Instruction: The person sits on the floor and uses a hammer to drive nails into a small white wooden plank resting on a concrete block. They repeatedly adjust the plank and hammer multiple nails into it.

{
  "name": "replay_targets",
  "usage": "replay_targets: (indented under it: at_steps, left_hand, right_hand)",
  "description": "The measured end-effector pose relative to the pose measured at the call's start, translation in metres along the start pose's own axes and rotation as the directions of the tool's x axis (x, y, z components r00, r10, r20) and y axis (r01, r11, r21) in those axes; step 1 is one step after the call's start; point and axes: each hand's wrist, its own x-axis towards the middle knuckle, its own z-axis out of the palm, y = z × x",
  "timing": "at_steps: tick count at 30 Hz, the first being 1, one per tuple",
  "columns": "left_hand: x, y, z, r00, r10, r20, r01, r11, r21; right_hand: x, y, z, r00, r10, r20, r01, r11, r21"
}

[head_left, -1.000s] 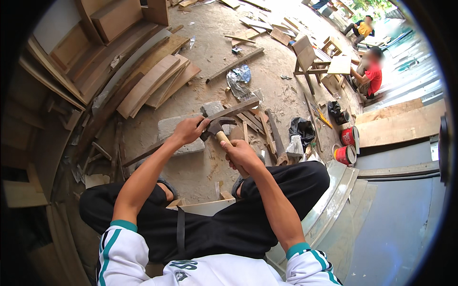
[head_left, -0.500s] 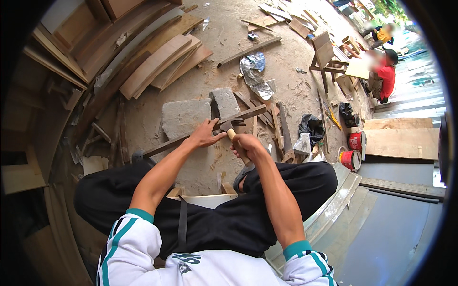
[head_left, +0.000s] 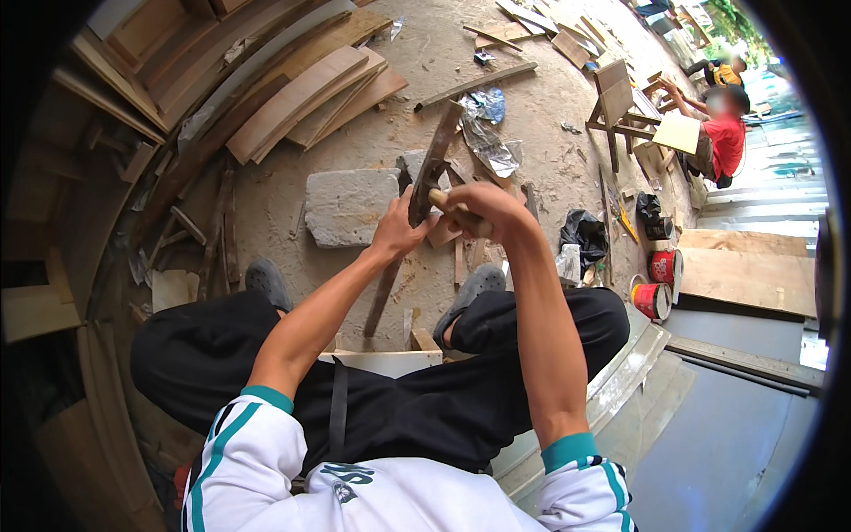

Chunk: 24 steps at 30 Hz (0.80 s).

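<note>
A long dark wooden strip [head_left: 384,297] is raised and tilted in front of me, its far end over the floor debris and its near end between my feet. My left hand [head_left: 401,227] is closed around its middle. My right hand [head_left: 490,209] grips a hammer [head_left: 470,221] by its pale wooden handle. The hammer's dark head lies against the strip just above my left hand and is partly lost against it. A pale concrete block [head_left: 353,208] lies beyond my left hand, and a second block [head_left: 411,163] is partly hidden behind the strip.
Curved boards [head_left: 297,102] are stacked at the far left. Crumpled plastic [head_left: 487,146] and wood scraps litter the floor. Red cans [head_left: 651,300] stand at right, near a black bag [head_left: 583,232]. A person in red [head_left: 727,146] sits by a wooden chair [head_left: 614,93].
The strip has swung from lying across the blocks to a steep, raised slant, held in my left hand. My right hand has moved up and right with the hammer, its handle now turned more sideways.
</note>
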Motion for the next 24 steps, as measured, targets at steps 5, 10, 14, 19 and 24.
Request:
replay_targets:
  at_steps: [5,10,14,19,24]
  left_hand:
    - [0.015,0.02,-0.024,0.995,-0.066,-0.074,0.049,0.976,-0.21]
    - [0.021,0.004,-0.032,0.955,-0.131,-0.266,0.032,0.938,-0.346]
    - [0.003,-0.022,-0.025,0.961,-0.204,-0.189,0.13,0.93,-0.344]
    - [-0.005,-0.047,-0.015,0.925,-0.334,0.182,0.377,0.86,-0.343]
    - [0.009,-0.115,0.041,0.985,-0.174,-0.014,0.151,0.892,-0.426]
  right_hand:
    - [0.004,-0.058,0.038,1.0,-0.006,-0.019,0.0,0.96,-0.281]
    - [0.053,-0.074,0.049,0.982,-0.064,0.179,0.178,0.642,-0.746]
    - [0.071,-0.071,0.082,0.961,-0.023,0.277,0.277,0.101,-0.955]
    - [0.086,-0.051,0.1,0.94,-0.062,0.334,0.334,-0.015,-0.942]
    - [0.16,-0.008,0.075,0.968,-0.146,0.205,0.248,0.43,-0.868]
